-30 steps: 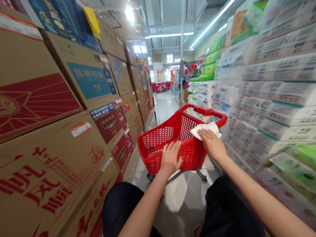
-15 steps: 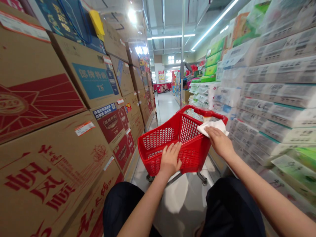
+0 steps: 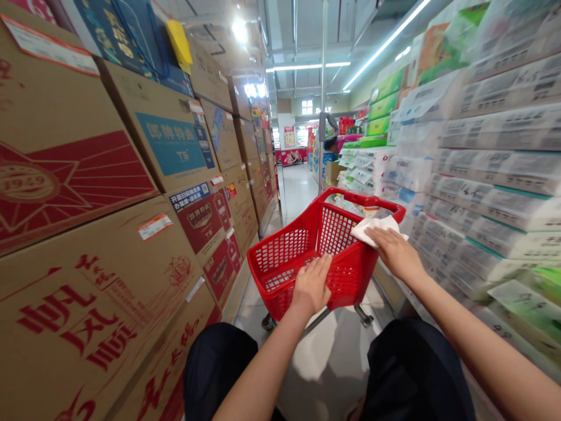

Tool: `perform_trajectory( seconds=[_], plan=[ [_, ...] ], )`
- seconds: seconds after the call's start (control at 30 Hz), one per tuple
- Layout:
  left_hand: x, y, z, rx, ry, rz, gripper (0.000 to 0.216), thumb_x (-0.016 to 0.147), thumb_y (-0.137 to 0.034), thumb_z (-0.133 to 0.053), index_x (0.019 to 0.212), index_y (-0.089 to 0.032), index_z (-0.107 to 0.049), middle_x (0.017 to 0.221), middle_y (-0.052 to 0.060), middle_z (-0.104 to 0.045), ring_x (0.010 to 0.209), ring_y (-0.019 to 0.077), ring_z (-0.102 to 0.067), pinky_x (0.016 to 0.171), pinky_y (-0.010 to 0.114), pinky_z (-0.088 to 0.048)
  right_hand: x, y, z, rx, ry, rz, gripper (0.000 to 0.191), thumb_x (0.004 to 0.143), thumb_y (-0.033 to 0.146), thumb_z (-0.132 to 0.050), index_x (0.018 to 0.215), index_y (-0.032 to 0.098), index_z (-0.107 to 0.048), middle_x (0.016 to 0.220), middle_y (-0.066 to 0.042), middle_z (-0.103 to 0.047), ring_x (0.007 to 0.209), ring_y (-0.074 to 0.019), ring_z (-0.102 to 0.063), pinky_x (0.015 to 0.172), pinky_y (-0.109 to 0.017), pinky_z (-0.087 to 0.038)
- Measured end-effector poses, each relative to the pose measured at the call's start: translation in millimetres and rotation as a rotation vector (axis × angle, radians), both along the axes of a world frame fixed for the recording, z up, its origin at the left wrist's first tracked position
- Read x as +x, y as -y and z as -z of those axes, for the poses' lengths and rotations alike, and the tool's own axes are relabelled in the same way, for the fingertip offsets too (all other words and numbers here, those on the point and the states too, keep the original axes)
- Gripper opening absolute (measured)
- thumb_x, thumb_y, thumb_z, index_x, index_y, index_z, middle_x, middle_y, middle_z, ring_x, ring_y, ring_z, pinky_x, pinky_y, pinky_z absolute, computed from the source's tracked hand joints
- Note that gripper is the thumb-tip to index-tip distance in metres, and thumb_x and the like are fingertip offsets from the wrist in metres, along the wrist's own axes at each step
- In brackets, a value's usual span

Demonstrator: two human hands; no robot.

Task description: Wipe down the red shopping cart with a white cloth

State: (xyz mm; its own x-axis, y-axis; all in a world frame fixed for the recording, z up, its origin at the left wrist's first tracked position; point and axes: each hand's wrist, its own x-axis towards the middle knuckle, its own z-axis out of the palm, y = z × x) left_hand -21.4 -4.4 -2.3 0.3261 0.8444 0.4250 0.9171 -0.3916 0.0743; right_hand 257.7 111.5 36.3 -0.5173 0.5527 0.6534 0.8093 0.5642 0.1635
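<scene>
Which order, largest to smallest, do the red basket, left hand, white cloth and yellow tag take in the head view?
1. red basket
2. left hand
3. white cloth and yellow tag: these look alike, and the cloth is partly covered, so unranked.

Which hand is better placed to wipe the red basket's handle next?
Probably right. The right hand lies flat on the white cloth on the red basket's right rim, near the handle. The left hand rests bare on the near rim.

A narrow shop aisle: stacked cardboard boxes left, wrapped tissue packs right, ceiling strip lights.
</scene>
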Motion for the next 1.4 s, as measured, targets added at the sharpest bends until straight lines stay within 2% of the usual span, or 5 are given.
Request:
perform_trajectory(
  seconds=[0.27,0.57,0.87,1.2,1.4],
  plan=[
    [12,-13,-0.6,0.008,-0.003,0.090,0.084,0.082,-0.030,-0.054,0.157,-0.011,-0.018,0.163,0.010,-0.025,0.147,0.0240,-0.030,0.121,0.040,-0.027,-52,27,33.5,-0.058,0.018,-0.124,0.056,0.092,0.008,-0.042,0.147,0.018,-0.045,0.147,-0.009,-0.053,0.138,-0.0212,-0.046,0.118,-0.045,-0.035],
    [-52,-1,19.2,0.089,-0.049,-0.055,0.058,0.096,-0.027,-0.047,0.153,-0.023,-0.033,0.150,0.009,-0.049,0.133,0.0216,-0.051,0.117,0.041,-0.034,-31,-5,29.0,-0.067,-0.054,-0.008,0.057,0.088,0.005,-0.041,0.143,0.015,-0.051,0.143,-0.012,-0.057,0.137,-0.0237,-0.048,0.116,-0.050,-0.037],
    [-53,-8,16.6,-0.010,-0.149,-0.225,0.072,0.098,-0.033,-0.048,0.160,-0.027,-0.010,0.147,0.011,-0.051,0.088,0.0191,-0.071,0.073,0.028,-0.056,-123,63,59.7,-0.148,-0.081,-0.236,0.070,0.085,0.002,-0.042,0.153,0.019,-0.037,0.152,-0.009,-0.046,0.141,-0.0222,-0.041,0.119,-0.046,-0.035],
    [-34,-1,14.4,0.054,-0.177,-0.301,0.077,0.097,-0.038,-0.048,0.160,-0.028,-0.006,0.144,0.011,-0.055,0.068,0.0175,-0.067,0.060,0.030,-0.056,-43,7,41.4,-0.098,-0.053,-0.081,0.065,0.087,0.005,-0.042,0.150,0.021,-0.041,0.149,-0.010,-0.050,0.140,-0.0225,-0.044,0.116,-0.051,-0.037],
    [-9,-6,16.0,0.027,-0.053,-0.337,0.076,0.096,-0.031,-0.048,0.160,-0.027,-0.007,0.159,0.013,-0.035,0.073,0.0164,-0.070,0.063,0.028,-0.057,-92,41,57.1,-0.122,-0.098,-0.135,0.063,0.086,0.002,-0.042,0.147,0.018,-0.046,0.146,-0.011,-0.053,0.139,-0.0221,-0.045,0.117,-0.047,-0.037]
  ],
)
